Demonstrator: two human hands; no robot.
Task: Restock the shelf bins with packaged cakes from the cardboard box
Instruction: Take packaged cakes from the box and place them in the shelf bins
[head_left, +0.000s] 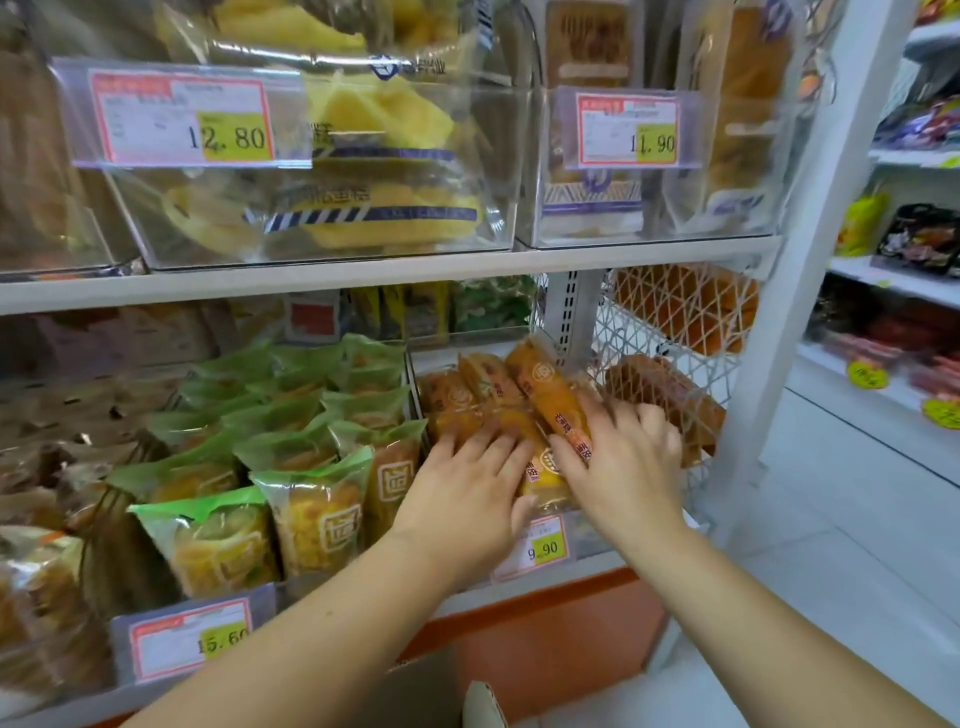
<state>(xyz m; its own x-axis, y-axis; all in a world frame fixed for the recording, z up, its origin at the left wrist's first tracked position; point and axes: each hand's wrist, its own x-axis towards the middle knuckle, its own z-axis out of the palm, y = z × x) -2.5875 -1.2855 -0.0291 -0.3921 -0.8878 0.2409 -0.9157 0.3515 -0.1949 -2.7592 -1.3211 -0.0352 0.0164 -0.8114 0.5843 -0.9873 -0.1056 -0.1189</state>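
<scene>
Left hand (467, 488) lies flat, fingers spread, steadying the orange cake packets (457, 400) in the lower shelf bin (589, 530), while the right hand (631, 462) curls round one packet (550, 395), best eased down snugly beside its neighbours without crushing them.

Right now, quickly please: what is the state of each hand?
Left hand: open, fingers flat on the orange cake packs.
Right hand: on a long orange pack; gripping or only touching cannot be told.
</scene>
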